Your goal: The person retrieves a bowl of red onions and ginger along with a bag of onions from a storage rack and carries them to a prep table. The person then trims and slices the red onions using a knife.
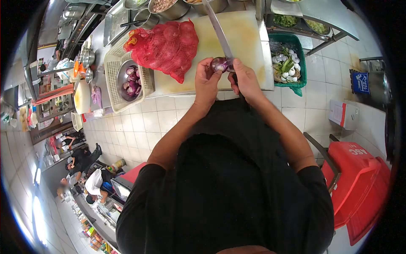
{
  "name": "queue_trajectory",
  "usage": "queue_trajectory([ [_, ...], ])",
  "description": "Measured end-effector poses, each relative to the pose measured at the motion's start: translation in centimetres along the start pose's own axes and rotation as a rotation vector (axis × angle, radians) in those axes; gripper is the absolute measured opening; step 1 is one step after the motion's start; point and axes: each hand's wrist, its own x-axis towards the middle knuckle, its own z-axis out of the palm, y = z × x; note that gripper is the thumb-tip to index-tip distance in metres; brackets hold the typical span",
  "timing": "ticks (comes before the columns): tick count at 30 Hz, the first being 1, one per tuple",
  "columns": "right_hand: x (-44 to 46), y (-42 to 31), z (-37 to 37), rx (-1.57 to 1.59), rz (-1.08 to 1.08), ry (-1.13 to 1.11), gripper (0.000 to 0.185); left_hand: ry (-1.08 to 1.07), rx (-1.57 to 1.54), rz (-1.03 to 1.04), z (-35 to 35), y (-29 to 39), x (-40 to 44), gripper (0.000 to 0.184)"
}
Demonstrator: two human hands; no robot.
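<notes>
Near the front edge of a pale cutting board [249, 38], my left hand [206, 80] holds a purple onion [219, 64] between thumb and fingers. A large knife is in my right hand [247, 82]; its long blade [218, 29] points up and away over the board, with its lower part against the onion's right side. On the board's left part lies a red mesh bag [167, 46] full of onions. Left of the bag, a cream plastic basket [111, 80] holds a metal bowl [121, 73] with purple onions in it.
Metal pots [173, 10] of food line the counter's far side. A green crate [303, 53] with white and green vegetables stands to the right. Lower right are a red bin [353, 182] and a white box [344, 114]. Several people work at the far left.
</notes>
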Motion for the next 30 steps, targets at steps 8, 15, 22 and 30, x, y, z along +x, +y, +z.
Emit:
queue_trajectory([
  [8, 1.1, 0.9, -1.1, -0.031, 0.042, 0.049, 0.065, -0.018, -0.207, -0.158, -0.5, 0.1, 0.3, 0.036],
  [15, 1.9, 0.7, -4.3, -0.228, 0.196, -0.021, 0.056, -0.053, -0.519, -0.378, -2.0, 0.7, 0.5, 0.037],
  [22, 0.5, -1.2, -3.2, -0.122, 0.032, -0.139, 0.057, -0.094, -0.552, -0.449, -2.8, 0.6, 0.5, 0.041],
  [30, 0.6, -0.7, -2.5, 0.000, -0.106, -0.364, 0.066, -0.120, -0.628, -0.560, -2.8, 1.2, 0.5, 0.039],
])
